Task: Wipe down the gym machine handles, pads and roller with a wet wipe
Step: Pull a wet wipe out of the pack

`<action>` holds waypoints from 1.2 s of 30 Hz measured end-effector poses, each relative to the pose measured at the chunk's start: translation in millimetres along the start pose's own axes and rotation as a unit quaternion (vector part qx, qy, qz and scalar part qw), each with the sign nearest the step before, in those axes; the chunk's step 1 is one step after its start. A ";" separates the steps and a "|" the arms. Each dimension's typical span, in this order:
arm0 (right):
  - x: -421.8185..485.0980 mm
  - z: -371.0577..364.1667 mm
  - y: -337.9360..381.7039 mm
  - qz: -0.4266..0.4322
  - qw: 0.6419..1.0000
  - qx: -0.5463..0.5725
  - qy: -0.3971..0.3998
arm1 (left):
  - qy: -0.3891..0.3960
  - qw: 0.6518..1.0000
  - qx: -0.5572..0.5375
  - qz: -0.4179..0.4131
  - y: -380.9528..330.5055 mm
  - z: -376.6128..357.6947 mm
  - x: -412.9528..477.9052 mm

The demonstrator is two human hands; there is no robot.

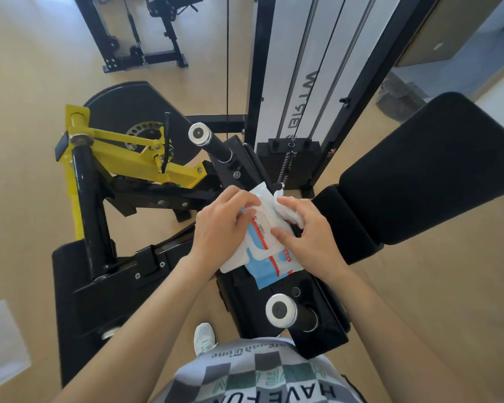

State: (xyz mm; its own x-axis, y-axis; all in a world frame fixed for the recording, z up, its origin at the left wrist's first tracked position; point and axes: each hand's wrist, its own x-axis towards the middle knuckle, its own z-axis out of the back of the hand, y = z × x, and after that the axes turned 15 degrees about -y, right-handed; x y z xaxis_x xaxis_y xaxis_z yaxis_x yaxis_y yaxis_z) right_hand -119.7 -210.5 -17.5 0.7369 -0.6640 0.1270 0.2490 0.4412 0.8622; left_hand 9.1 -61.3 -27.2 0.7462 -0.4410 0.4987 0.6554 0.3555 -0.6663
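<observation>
Ideally, the left hand [224, 228], fingers clamped on the wipe pack [269, 258], braces it while the right hand [313, 237], pinching the wet wipe [288, 212] at one o'clock, draws steadily.

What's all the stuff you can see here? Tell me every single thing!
wipe pack: one, blue and white with a red stripe, middle, over the machine
wet wipe: one, white, at the pack's top end
far handle: one, black with silver cap, beyond the pack
near handle: one, black with silver cap, below the pack
big pad: one, black, right
small pad: one, black, beside the big pad
roller: one, black, left
lever arm: one, yellow, left
shoe: one, white, bottom
left hand: grips the pack
right hand: pinches the wipe
</observation>
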 end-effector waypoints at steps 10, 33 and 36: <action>-1.7 0.2 -1.5 -0.008 1.000 0.018 -0.008 | 0.011 0.974 0.013 0.225 1.6 53.4 -31.7; 37.0 34.3 46.9 -0.052 0.980 0.189 0.021 | 0.061 0.978 -0.141 0.143 -27.5 34.2 22.6; 49.2 34.2 63.5 -0.045 0.969 0.226 0.087 | 0.164 0.933 -0.255 0.196 -42.4 38.4 43.8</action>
State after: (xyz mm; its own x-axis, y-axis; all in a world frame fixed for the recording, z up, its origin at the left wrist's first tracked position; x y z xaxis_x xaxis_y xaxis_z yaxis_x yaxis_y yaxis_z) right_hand -89.1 -235.8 60.2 0.8292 -0.5589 -0.0093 0.0455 0.0510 0.9977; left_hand 18.5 -64.0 44.2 0.7858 -0.6181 0.0214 0.1369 0.1402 -0.9806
